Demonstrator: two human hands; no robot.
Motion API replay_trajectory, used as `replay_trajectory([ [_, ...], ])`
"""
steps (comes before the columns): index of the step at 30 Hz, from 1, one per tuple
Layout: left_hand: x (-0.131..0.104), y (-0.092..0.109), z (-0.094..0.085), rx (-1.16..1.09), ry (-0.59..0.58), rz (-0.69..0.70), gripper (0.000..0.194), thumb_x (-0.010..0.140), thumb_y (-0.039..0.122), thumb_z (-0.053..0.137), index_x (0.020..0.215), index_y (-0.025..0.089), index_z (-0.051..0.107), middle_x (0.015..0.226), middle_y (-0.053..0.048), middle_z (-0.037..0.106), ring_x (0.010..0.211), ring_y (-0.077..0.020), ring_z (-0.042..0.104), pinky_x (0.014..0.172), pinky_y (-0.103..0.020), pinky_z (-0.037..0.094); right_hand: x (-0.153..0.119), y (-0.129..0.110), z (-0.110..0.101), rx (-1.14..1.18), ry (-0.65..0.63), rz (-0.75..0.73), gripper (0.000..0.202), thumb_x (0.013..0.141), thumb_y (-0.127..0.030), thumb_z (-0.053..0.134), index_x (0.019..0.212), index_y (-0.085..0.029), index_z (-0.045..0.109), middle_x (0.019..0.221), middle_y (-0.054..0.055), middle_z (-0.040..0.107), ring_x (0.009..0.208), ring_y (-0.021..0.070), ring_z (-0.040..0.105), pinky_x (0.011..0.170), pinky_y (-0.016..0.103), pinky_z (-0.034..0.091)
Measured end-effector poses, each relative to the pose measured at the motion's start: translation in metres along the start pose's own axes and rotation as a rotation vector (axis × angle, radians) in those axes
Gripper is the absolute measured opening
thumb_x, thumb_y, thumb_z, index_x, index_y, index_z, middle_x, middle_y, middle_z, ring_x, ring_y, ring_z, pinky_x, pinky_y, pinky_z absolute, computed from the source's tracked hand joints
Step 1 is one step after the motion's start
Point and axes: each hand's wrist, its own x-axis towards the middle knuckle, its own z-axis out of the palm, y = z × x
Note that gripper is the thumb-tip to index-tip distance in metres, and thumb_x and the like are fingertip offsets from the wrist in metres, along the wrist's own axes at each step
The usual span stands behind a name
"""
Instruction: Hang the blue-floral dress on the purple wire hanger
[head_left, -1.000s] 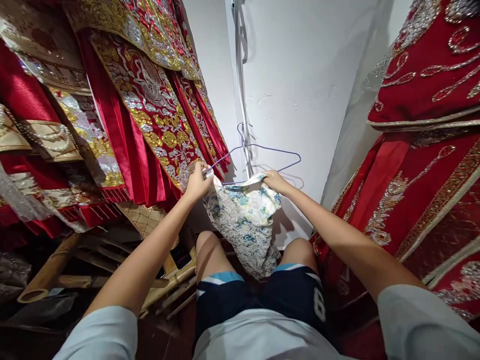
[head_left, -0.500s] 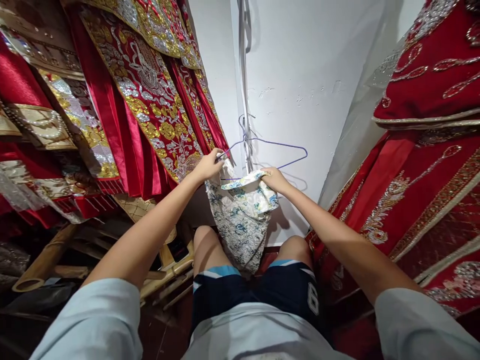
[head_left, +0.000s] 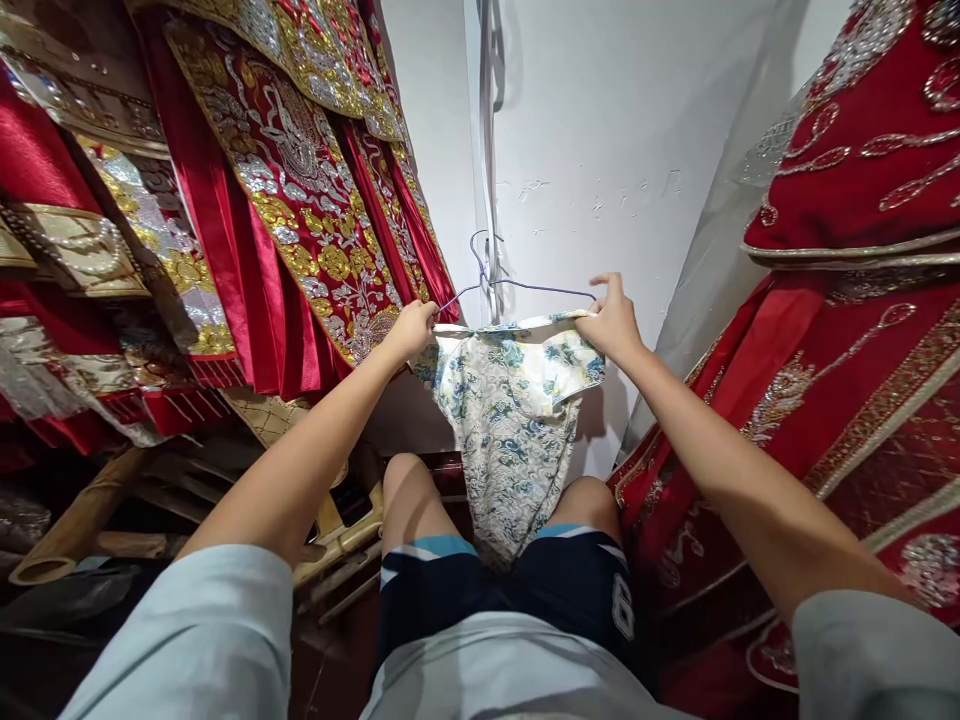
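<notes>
To the left of the grip, red embroidered garments (head_left: 334, 262) are hung in layers trimmed with gold and silver. Below left of it, bamboo furniture (head_left: 82, 515) is partly lost in shadow. Beyond the grip, a white wall (head_left: 592, 120) is marked by scuffs; to the right, translucent plastic (head_left: 709, 230) is flanked by beaded red clothing (head_left: 810, 400).

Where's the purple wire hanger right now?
In the head view, the purple wire hanger is just above centre, in front of the white wall, spanning between the left hand and right hand, above the floral garment.
</notes>
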Motion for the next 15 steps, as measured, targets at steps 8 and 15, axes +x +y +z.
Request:
replay_trajectory([
  [8,-0.003,-0.003,-0.001,-0.013,0.053,-0.009,0.021,0.084,0.011,0.044,0.091,0.015,0.063,0.105,-0.015,0.056,0.100,-0.0292,0.055,0.089,-0.038,0.046,0.016,0.007,-0.014,0.228,-0.261,0.214,0.029,0.062,-0.031,0.078,0.084,-0.012,0.074,0.075,0.009,0.069,0.071,0.0230,0.063,0.068,0.036,0.051],
  [15,0.000,-0.011,-0.014,-0.206,0.206,-0.176,0.037,0.094,0.031,0.041,0.115,0.012,0.066,0.114,-0.014,0.069,0.104,-0.0282,0.061,0.097,-0.038,0.044,0.013,0.007,-0.035,0.656,-0.621,0.359,0.039,0.064,-0.047,0.085,0.078,-0.013,0.071,0.072,0.012,0.071,0.066,0.0256,0.068,0.063,0.039,0.056],
])
